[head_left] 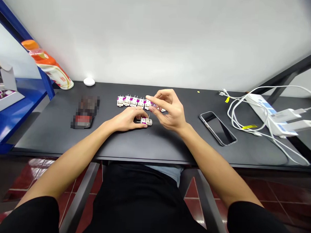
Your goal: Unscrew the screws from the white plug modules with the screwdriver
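Note:
My left hand rests on the dark table and pinches a small white and purple part with a clear end between thumb and fingers. Over it, slightly to the right, my right hand grips a thin tool whose narrow shaft slants down toward the part. Whether the tip touches it is too small to tell. Behind my hands, several similar white and purple parts stand in a row, thin pins pointing up. My right hand hides some of the row's right end.
On the table, a phone lies right, beside a power strip with looping white cables. Left are a blurred dark object, a white oval object and an orange bottle. An open box sits on a blue shelf.

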The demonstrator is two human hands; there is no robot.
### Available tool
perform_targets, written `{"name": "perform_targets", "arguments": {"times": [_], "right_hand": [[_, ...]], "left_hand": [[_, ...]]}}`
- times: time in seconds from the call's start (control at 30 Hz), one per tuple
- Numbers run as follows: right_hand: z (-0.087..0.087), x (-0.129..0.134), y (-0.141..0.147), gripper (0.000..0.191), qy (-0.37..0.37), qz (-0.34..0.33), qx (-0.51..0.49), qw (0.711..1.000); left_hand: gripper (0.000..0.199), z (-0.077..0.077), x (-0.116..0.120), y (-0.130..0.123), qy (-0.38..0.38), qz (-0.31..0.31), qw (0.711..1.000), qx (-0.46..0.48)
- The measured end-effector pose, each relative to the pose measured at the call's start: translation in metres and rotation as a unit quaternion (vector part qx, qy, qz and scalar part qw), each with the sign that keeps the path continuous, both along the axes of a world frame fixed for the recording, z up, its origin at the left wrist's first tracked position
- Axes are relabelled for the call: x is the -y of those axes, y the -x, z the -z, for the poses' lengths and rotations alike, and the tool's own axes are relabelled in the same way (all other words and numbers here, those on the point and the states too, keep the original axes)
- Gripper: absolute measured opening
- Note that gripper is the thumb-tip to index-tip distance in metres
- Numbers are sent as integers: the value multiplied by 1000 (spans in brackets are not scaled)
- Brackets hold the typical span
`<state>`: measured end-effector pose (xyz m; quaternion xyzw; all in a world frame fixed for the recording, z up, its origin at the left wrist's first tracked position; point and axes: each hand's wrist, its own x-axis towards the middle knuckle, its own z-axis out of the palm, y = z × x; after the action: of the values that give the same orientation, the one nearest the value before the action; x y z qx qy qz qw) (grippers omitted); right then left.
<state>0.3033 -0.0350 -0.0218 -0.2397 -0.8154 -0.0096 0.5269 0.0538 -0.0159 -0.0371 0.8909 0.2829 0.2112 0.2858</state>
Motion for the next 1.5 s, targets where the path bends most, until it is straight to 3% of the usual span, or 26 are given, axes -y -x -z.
{"name": "perform_targets", "arguments": {"times": [0.17,0.5,0.83,0.97,1.23,1.37,1.5], "right_hand": [[-1,-1,1,52,-30,-1,-7,1000],[-7,3,-1,55,-21,-24,20,999],[-6,1,0,31,-42,23,24,999],[-7,5,-1,39,1,-4,39,999],[-1,0,-1,41,-10,4,7,1000],[-4,1,1,51,-42,-16,-1,999],[-7,4,0,47,-21,-10,13,1000]], "left_hand": [[34,0,-1,0,3,1,1000,-5],[36,0,-1,1,7,0,1000,-7],[35,1,-1,1,0,0,1000,-7],[36,1,-1,1,6,-4,1000,-9],[34,0,-1,0,4,0,1000,-2],[35,-1,-1,0,2,1,1000,-5],[36,0,0,0,2,-3,1000,-9]]}}
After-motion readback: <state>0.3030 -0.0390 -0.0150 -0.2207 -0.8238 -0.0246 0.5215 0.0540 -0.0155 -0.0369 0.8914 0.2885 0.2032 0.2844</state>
